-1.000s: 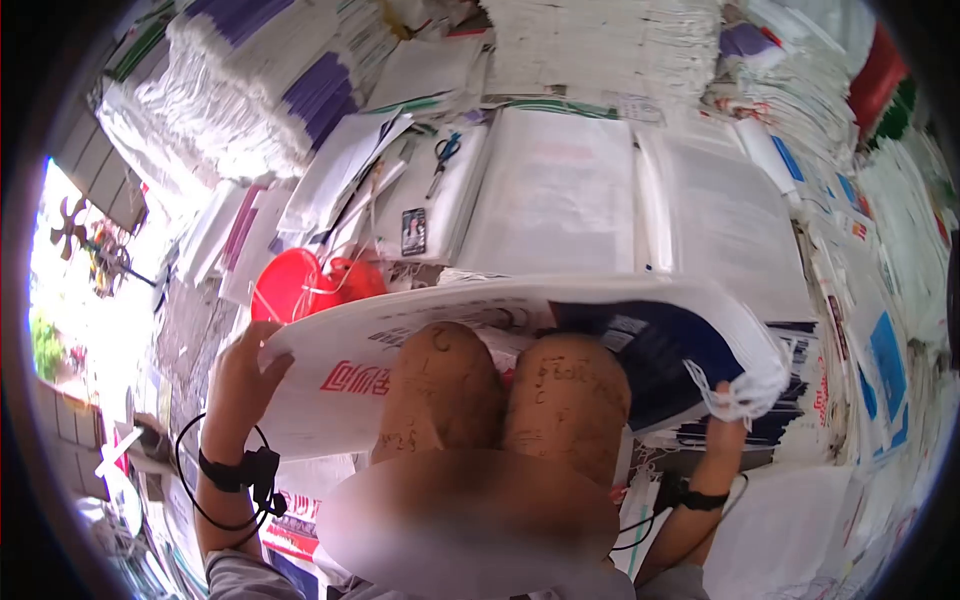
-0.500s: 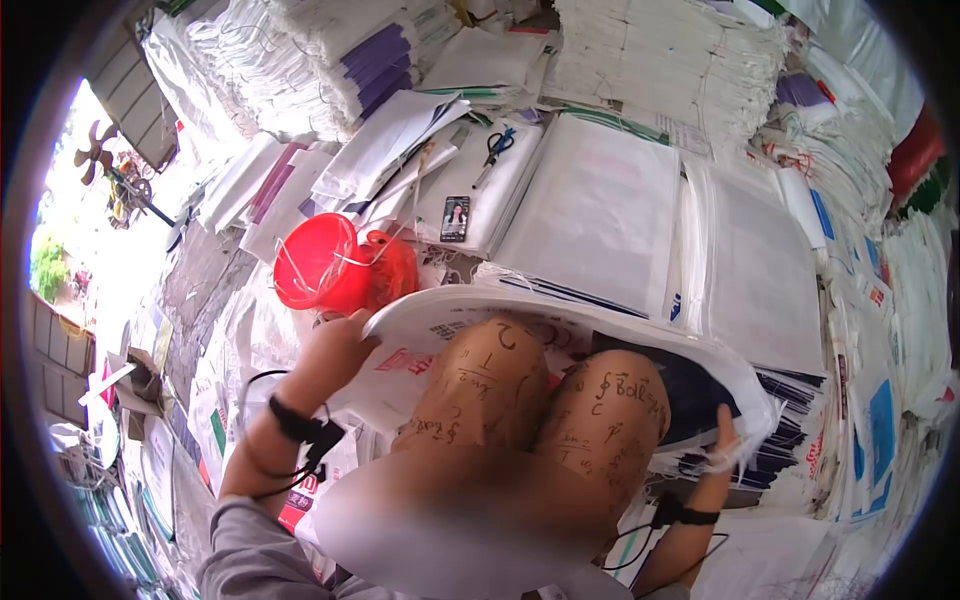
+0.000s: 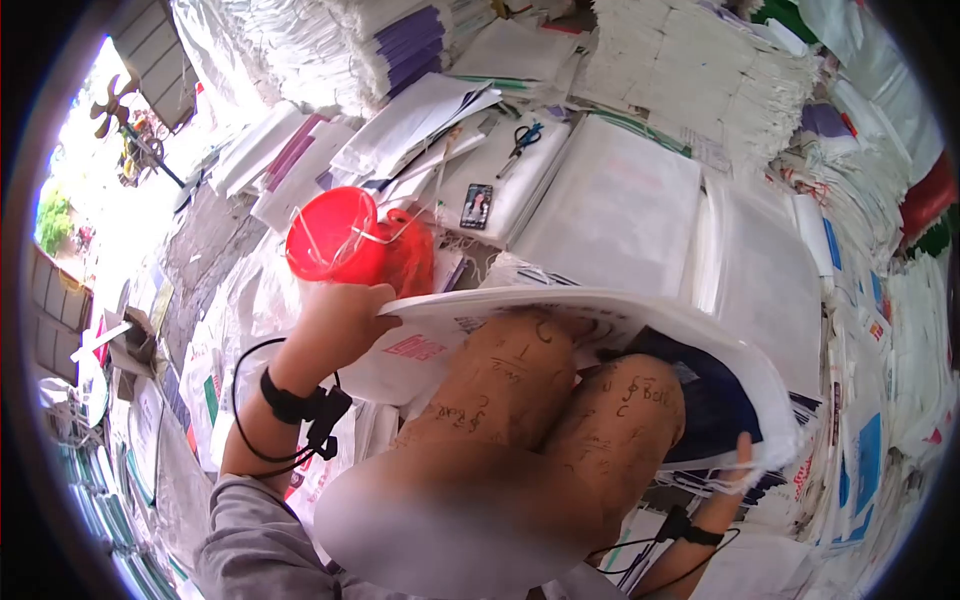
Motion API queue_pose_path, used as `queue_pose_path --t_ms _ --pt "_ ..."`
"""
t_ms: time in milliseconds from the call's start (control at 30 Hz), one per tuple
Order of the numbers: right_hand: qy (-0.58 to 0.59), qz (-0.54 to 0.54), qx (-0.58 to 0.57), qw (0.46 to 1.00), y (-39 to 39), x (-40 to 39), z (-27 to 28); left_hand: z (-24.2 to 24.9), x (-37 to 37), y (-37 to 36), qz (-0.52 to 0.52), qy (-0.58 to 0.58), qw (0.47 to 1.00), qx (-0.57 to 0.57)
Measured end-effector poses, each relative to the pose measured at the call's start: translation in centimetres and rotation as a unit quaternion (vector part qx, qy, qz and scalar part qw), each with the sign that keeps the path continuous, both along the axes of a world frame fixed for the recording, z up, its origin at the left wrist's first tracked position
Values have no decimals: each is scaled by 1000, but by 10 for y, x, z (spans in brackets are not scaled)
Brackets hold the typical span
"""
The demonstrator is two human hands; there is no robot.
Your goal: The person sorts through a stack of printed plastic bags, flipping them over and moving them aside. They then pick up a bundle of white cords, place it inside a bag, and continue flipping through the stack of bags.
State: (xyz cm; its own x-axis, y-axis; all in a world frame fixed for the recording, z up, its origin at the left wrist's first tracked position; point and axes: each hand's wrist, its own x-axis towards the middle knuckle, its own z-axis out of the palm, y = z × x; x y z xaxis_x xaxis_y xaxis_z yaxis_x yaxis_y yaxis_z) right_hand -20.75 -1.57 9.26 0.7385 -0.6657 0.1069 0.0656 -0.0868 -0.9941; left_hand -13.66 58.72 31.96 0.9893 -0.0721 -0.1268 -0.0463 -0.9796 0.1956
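A thick bundle of white woven sacks (image 3: pixel 415 350) lies bent across the front of my knees, with red print and a dark blue patch on its inner face. My left hand (image 3: pixel 343 325) grips its left end, fingers closed over the edge. At the bundle's right end, my right hand (image 3: pixel 737 470) holds the frayed edge; one upright digit shows and the other fingers are mostly hidden. Just beyond my left hand stands a red bucket (image 3: pixel 325 235) with white strings in it, beside a crumpled red plastic bag (image 3: pixel 408 255).
Flat stacks of white sacks (image 3: pixel 615 205) lie in front. A phone (image 3: pixel 477 206) and blue-handled scissors (image 3: pixel 522 142) rest on one stack. Tall sack piles (image 3: pixel 705 75) rise behind, and more sacks (image 3: pixel 865 400) crowd the right. A fan (image 3: pixel 112 105) stands at far left.
The view has shifted, so the bucket and phone sit further right and higher. My left hand has lifted its end of the bundle slightly, and the bundle's far edge looks flatter. Both grips stay.
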Motion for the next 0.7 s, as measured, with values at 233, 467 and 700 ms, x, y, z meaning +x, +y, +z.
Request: queue_pose_path --t_ms 233,467,700 --pt "-6 32 74 997 -8 -2 8 -31 3 13 -57 -8 992 -110" --pt "1 53 98 994 -6 4 8 -20 -13 24 -47 27 978 -203" --pt "9 64 107 992 -3 2 5 -10 -36 55 -52 -3 983 -177"
